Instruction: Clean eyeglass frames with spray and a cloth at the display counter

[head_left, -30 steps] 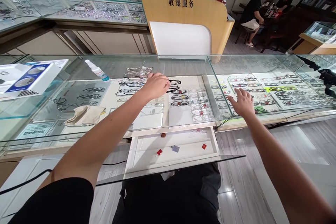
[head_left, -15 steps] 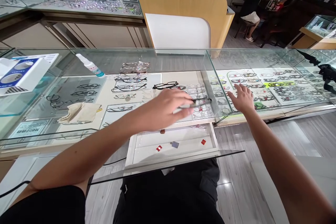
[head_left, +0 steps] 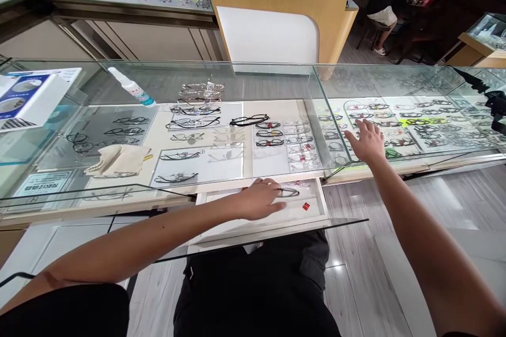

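Over the pulled-out drawer (head_left: 237, 227), my left hand (head_left: 259, 200) is closed on a pair of thin dark-framed eyeglasses (head_left: 290, 192). The frame sticks out to the right past my fingertips, and part of it is hidden by them. A small red packet (head_left: 305, 206) lies in the drawer to the right of the glasses. My right hand (head_left: 367, 141) rests on the glass top of the showcase (head_left: 276, 81) with its fingers spread, holding nothing. Under the glass near the drawer, several eyeglasses (head_left: 270, 134) lie in rows.
On the showcase are a white spray bottle (head_left: 132, 87), a folded beige cloth (head_left: 118, 160) and a blue-and-white box (head_left: 29, 97). A glass edge (head_left: 340, 224) juts out in front of the drawer. Two people sit at the far right, beyond the wooden counter (head_left: 332, 10).
My left hand has come down and toward me with the eyeglasses, from above the showcase to the drawer. My right hand stays on the glass. The view has tilted slightly down.
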Available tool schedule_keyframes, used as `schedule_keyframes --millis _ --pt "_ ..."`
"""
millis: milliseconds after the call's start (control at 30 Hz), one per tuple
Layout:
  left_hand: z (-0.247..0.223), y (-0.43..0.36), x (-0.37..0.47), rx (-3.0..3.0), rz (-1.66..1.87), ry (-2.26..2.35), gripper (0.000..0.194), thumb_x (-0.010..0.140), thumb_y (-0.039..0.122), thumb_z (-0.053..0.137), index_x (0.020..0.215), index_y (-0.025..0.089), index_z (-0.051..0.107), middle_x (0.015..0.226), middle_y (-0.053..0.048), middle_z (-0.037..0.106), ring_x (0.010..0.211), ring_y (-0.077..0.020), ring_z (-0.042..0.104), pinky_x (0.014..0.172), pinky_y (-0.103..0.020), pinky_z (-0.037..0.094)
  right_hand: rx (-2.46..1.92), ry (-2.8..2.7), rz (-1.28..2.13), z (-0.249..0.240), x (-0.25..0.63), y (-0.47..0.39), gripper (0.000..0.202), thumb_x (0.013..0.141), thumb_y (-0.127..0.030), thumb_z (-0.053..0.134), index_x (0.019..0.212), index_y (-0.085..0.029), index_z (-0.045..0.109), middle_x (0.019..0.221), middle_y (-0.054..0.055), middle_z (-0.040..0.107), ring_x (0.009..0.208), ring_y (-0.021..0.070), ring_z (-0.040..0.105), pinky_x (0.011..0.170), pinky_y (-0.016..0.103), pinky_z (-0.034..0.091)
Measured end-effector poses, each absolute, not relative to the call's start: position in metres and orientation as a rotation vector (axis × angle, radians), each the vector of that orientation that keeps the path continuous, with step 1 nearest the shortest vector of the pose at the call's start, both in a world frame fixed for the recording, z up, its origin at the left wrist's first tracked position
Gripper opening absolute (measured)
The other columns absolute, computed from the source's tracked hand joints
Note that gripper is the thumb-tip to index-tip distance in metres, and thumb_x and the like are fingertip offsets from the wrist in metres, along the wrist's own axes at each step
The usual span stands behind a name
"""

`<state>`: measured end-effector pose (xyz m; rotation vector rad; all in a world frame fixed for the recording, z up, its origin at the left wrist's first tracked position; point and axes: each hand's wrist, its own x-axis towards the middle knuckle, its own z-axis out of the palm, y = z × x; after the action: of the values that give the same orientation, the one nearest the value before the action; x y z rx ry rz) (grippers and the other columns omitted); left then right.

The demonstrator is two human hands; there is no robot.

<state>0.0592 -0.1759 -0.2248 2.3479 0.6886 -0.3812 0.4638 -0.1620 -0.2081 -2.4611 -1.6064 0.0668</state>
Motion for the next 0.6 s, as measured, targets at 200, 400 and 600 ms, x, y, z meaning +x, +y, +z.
schedule_keyframes --millis 200,400,600 --pt "-0.279 -0.13 0.062 2.504 -0.297 1.033 0.054 0.113 0.044 0.039 0.155 0.018 0.059 0.179 -0.015 0.044 0.171 -0.0388 0.029 0.134 -0.058 0.028 -2.431 -1.602 0.053 -0.21 0.465 -0.162 0.086 0.104 -0.074 0.035 0.172 -0.021 0.046 0.181 0.019 0.041 0.165 0.0472 0.036 0.132 0.073 0.033" --pt "-0.328 -0.094 0.07 2.667 -0.207 1.131 0.052 0.11 0.035 0.042 0.155 0.016 0.061 0.179 -0.015 0.046 0.168 -0.0404 0.033 0.13 -0.06 0.032 -2.445 -1.605 0.051 -0.21 0.465 -0.161 0.086 0.105 -0.074 0.035 0.172 -0.021 0.046 0.181 0.019 0.041 0.166 0.0464 0.036 0.132 0.072 0.034" --pt "-0.354 -0.078 0.078 2.731 -0.093 1.187 0.054 0.108 0.034 0.045 0.157 0.016 0.061 0.177 -0.016 0.049 0.165 -0.0419 0.037 0.125 -0.059 0.037 -2.528 -1.681 -0.042 -0.214 0.468 -0.16 0.081 0.107 -0.065 0.033 0.174 -0.02 0.04 0.182 0.018 0.04 0.164 0.0448 0.038 0.129 0.069 0.041"
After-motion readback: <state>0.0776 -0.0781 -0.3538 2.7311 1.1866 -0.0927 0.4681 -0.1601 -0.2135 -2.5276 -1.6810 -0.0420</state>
